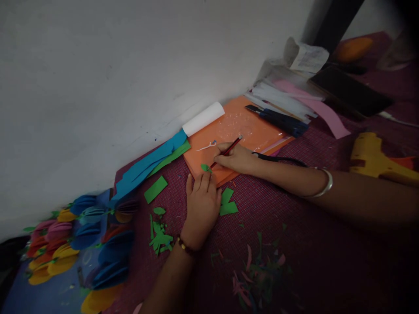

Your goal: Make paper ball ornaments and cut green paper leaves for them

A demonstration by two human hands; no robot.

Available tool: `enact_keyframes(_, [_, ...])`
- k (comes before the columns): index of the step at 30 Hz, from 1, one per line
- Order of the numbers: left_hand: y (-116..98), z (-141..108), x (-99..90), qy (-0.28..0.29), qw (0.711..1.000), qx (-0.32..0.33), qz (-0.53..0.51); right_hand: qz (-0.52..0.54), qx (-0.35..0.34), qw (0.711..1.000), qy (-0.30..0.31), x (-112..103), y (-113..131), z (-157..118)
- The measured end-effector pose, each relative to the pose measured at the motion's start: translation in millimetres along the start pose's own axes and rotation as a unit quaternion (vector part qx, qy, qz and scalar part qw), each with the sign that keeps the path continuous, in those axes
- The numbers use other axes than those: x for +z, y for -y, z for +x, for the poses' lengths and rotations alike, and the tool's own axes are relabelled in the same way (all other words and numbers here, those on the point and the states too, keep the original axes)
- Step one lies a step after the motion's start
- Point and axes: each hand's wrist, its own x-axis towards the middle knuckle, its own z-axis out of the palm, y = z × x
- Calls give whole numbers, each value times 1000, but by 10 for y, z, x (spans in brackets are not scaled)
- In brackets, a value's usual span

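Head view: the right hand (235, 158) has its fingers closed around one pencil (235, 142), tip at one green paper leaf (204, 167) near the front edge of the orange sheets (198, 156). The left hand (202, 203), fingers extended, reaches over that edge. Three green rectangles (156, 189) lie beyond it.

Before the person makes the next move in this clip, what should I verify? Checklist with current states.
1. Pencil gripped in the right hand: ok.
2. Green leaf-shaped piece on the orange sheet: ok.
3. Left hand pressing that piece down: cannot tell.
4. Dark blue tool clear of both hands: ok.
5. Table cleared of offcuts: not ok; green scraps lie near the left wrist.
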Motion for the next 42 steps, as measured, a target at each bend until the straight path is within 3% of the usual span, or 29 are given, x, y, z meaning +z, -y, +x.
enact_keyframes(5, [-18, -6, 11, -1, 1000, 1, -10, -12, -4, 1000, -5, 3, 8, 4])
enact_keyframes(8, [28, -13, -17, -8, 999, -5, -46, 70, 27, 996, -39, -12, 17, 19])
enact_keyframes(13, [330, 148, -165, -15, 965, -34, -258, 225, 93, 966, -87, -52, 63, 47])
enact_keyframes(15, [465, 294, -202, -17, 954, -60, -293, 250, 98, 958, -100, -60, 70, 56])
enact_keyframes(17, [572, 450, -194, -1, 950, -57, -306, 273, 93, 951, -111, -61, 67, 63])
enact_keyframes(22, [703, 729, -49, 120, 943, 7, -310, 280, 85, 950, -112, -51, 55, 73])
enact_keyframes(27, [719, 793, -87, 185, 916, -48, -352, 255, 86, 957, -108, -52, 54, 80])
enact_keyframes(31, [971, 540, -418, 172, 869, -157, -437, 255, 90, 958, -98, -60, 45, 61])
enact_keyframes(34, [1309, 143, -673, 186, 853, -252, -419, 250, 92, 959, -94, -59, 27, 48])
enact_keyframes(38, [1657, -368, -809, 235, 827, -337, -384, 240, 71, 964, -87, -52, 3, 39])
enact_keyframes(40, [1713, -485, -840, 238, 827, -344, -375, 242, 69, 964, -91, -49, 3, 34])
enact_keyframes(42, [1677, -480, -894, 186, 844, -353, -359, 247, 66, 963, -90, -49, 13, 29])
